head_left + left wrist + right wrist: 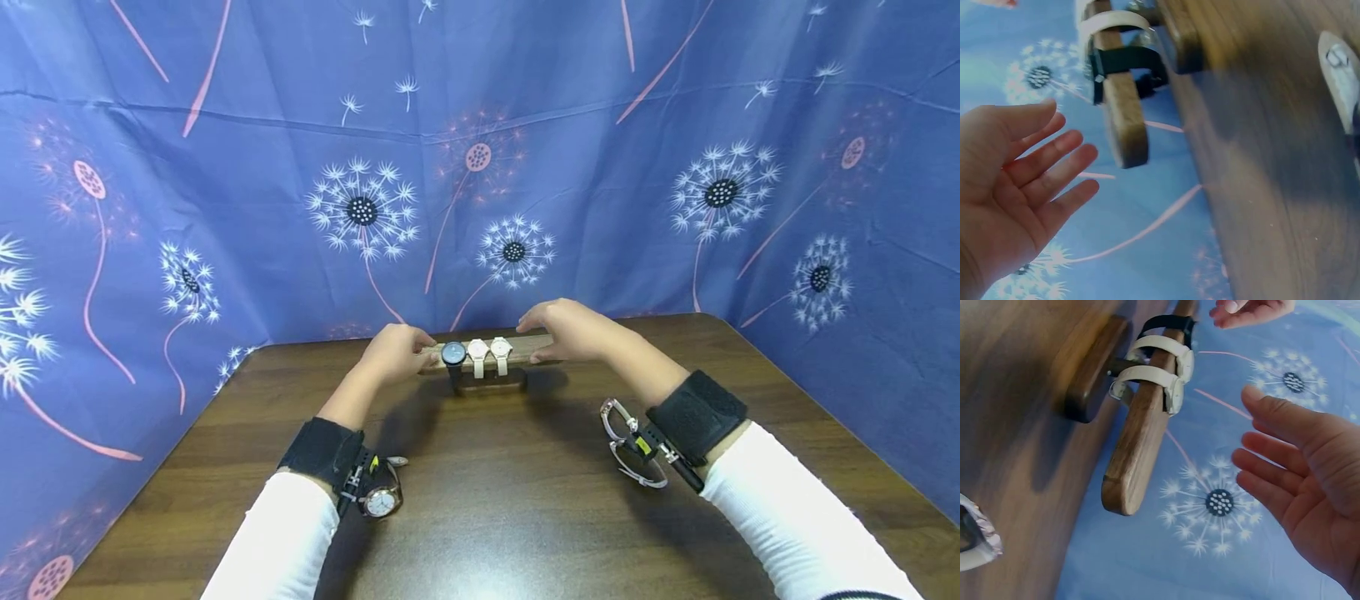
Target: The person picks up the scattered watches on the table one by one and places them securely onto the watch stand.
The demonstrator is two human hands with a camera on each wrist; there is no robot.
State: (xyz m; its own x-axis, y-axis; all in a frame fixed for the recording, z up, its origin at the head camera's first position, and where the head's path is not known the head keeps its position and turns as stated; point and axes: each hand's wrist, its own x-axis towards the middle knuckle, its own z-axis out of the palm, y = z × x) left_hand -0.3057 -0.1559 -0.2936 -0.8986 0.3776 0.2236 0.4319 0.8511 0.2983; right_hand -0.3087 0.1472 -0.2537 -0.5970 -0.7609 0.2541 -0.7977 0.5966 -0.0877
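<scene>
A dark watch and two white-strapped watches circle the bar of a wooden stand at the tabletop's far edge; the left hand and right hand flank it, fingers loose, gripping nothing; a brown-strapped watch and pale watches lie off it, seemingly yet to join; wrist gear partly hides these; the dials are too small to read.

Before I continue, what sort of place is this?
Probably a staged indoor recording spot: a blue dandelion-print fabric backdrop, a brown wood-grain tabletop, and a brown wooden bar-shaped stand holding three round-faced watches.
</scene>
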